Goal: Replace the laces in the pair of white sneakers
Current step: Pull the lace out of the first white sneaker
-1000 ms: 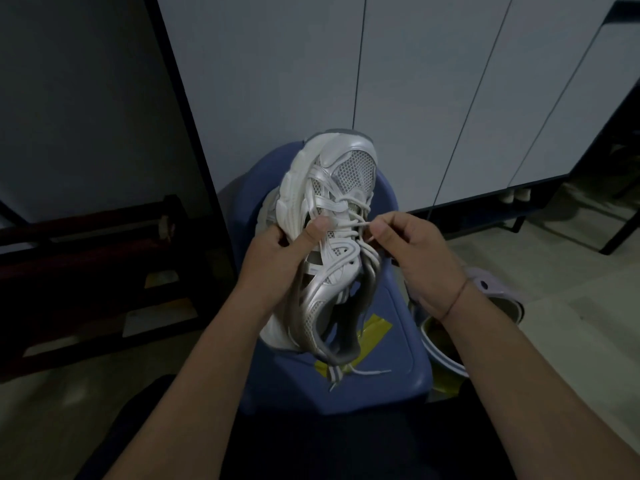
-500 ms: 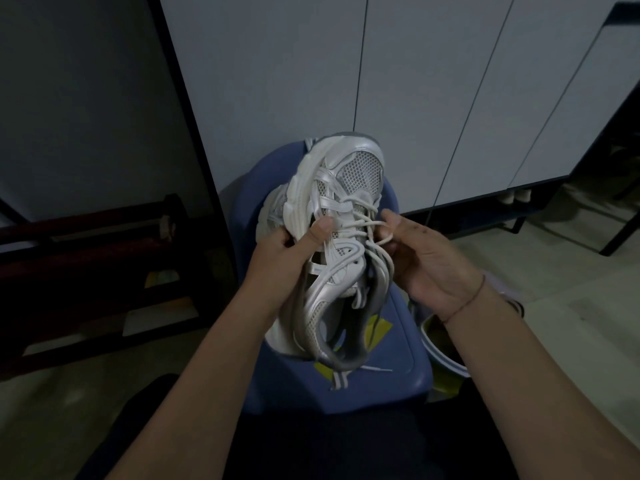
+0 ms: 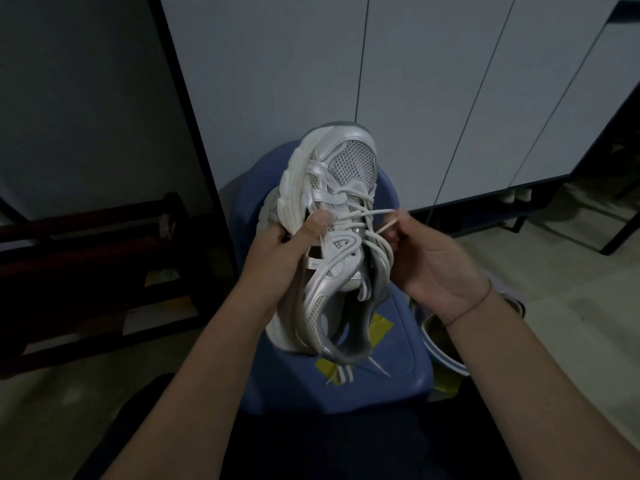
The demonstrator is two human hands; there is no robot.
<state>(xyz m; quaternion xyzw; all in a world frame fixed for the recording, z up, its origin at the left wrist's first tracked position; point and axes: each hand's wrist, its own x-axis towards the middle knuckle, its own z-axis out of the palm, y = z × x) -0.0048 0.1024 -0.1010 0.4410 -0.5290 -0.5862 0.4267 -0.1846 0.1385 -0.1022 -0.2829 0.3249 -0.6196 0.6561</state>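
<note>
Shelf [image 3: 104, 258]: dark wood, low, far L, on floor by wall.
L hand [image 3: 277, 251]: grips sneaker [image 3: 332, 271] by its L side; fingers curled round sole edge, thumb pressed on top of upper.
Sneaker: white/silver w/ mesh toe. Held over stool [image 3: 398, 358], toe pointing away from person, heel opening toward person. Heel touching seat or not: can't tell.
Lace [image 3: 363, 216]: white, threaded thru rows nearest toe. One strand drawn out sideways to R, up to R hand's fingers. Another loose end lies on seat below heel.
Stool: blue plastic, under sneaker. Yellow tape [image 3: 381, 327] stuck on seat.
R hand [image 3: 426, 261]: just R of sneaker, palm side up. Thumb + fingertips pinch lace strand near its tip. Thin cord [image 3: 474, 306] round wrist.
Cabinet [image 3: 450, 98]: white doors, dark frame, behind stool, runs off to R.
</note>
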